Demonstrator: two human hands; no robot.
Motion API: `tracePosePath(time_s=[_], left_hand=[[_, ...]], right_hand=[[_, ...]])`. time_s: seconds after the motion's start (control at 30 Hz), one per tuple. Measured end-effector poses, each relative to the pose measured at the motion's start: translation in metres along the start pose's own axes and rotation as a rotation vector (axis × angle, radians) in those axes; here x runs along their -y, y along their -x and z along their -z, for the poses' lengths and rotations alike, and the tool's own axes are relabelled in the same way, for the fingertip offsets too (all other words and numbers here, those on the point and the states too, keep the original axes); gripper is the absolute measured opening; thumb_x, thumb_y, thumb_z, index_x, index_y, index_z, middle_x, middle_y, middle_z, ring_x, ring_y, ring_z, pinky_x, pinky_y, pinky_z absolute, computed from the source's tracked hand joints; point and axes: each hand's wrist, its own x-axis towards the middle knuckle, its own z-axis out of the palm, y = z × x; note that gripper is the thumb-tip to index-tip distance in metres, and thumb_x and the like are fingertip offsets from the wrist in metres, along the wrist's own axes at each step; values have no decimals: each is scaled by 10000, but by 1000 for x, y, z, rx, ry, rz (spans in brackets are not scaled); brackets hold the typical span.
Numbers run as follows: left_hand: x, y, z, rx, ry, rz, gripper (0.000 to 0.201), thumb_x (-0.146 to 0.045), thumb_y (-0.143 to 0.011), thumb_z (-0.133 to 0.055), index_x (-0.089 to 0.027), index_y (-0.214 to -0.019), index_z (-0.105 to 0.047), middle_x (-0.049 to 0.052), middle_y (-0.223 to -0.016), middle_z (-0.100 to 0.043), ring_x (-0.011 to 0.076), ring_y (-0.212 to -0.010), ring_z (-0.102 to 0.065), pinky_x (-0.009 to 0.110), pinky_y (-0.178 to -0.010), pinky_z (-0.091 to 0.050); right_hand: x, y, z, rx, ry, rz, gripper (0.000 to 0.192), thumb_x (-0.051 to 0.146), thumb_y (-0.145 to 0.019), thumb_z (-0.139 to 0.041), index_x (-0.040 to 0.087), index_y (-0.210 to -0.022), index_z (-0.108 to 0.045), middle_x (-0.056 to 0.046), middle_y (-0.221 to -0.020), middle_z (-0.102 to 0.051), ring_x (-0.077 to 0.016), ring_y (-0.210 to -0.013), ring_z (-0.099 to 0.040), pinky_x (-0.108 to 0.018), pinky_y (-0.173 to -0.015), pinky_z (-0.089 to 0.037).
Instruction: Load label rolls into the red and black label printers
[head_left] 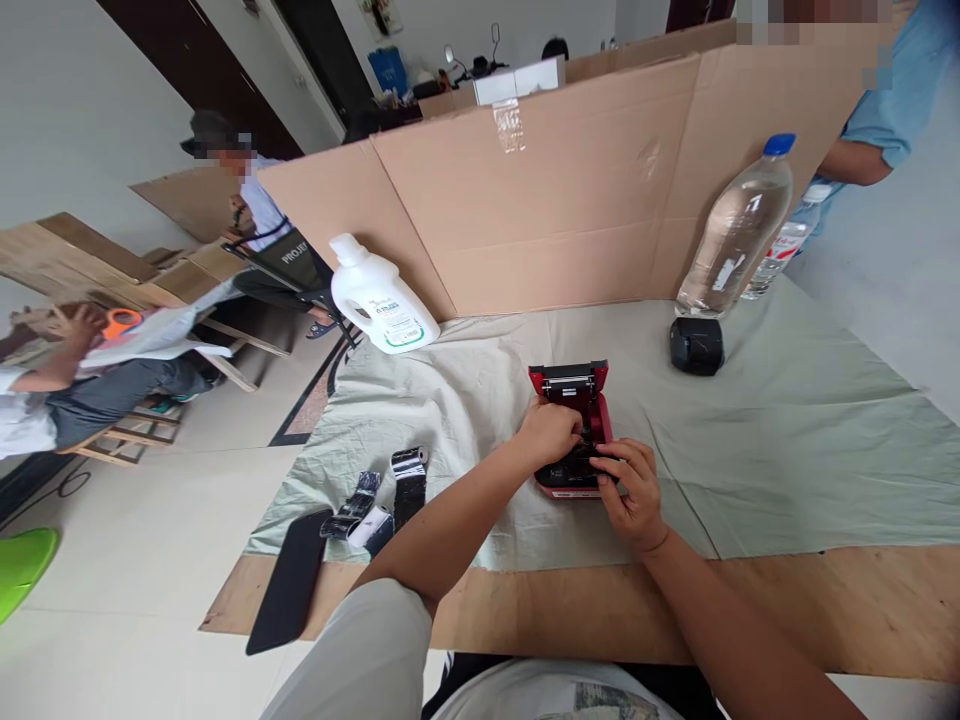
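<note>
A small red and black receipt printer (576, 492) sits on the cloth in front of me with its lid raised. My left hand (551, 432) reaches into the open paper bay from the left, fingers curled; whatever the fingertips pinch is hidden. At the front right corner, my right hand (634, 490) has its thumb and fingers closed on the printer's edge. Off to the left lie a dark printed paper roll (409, 482), partly unrolled, and a second paper roll (369, 525) with a dark strip beside it.
A cardboard screen (525, 220) stands behind the table. Before it are a white jug (382, 300), a large clear bottle (739, 235), a smaller bottle (784, 245) and a black device (697, 346). A black flat slab (289, 580) overhangs the front left edge. Other people sit or stand beyond.
</note>
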Motion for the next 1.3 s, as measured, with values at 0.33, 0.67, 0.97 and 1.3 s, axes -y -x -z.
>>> tracePosePath(time_s=[0.33,0.67,0.97,1.3], left_hand=[[30,23,-5,-964,415,-82,477,-506,-994,-312,-162,-1234,-539,156,-1264,-555,257,-1237,-489,439,-1025,-413],[24,56,-34,-835,541,-263,532,-513,-1004,-209,-182,-1321,-479,164,-1299,-531,272,-1264,-484,487,-1059,-387],[20,79,-79,-851,457,-266,465,-458,-1006,-246,-190,-1328,-447,181,-1328,-521,287,-1306,-465,529,-1064,-375],[15,67,-98,-1022,423,-246,414,-391,-996,-248,-184,-1303,-433,165,-1242,-548,289,-1275,-496,525,-1033,-391]], right_hand=[[2,-2,1,-4,53,53,203,168,-839,-550,265,-971,-671,-62,-1048,-657,-261,-1060,-570,-486,-886,-511],[4,4,0,-19,140,104,214,346,-779,-692,281,-980,-660,-76,-1237,-562,-313,-1195,-498,-515,-965,-467],[-1,-1,-6,28,85,40,745,508,-771,-721,224,-1379,-399,-163,-1314,-545,-364,-1291,-478,-621,-1011,-452],[-5,-1,-5,66,160,34,749,542,-743,-735,208,-1349,-448,-142,-1171,-640,-357,-1202,-563,-569,-966,-483]])
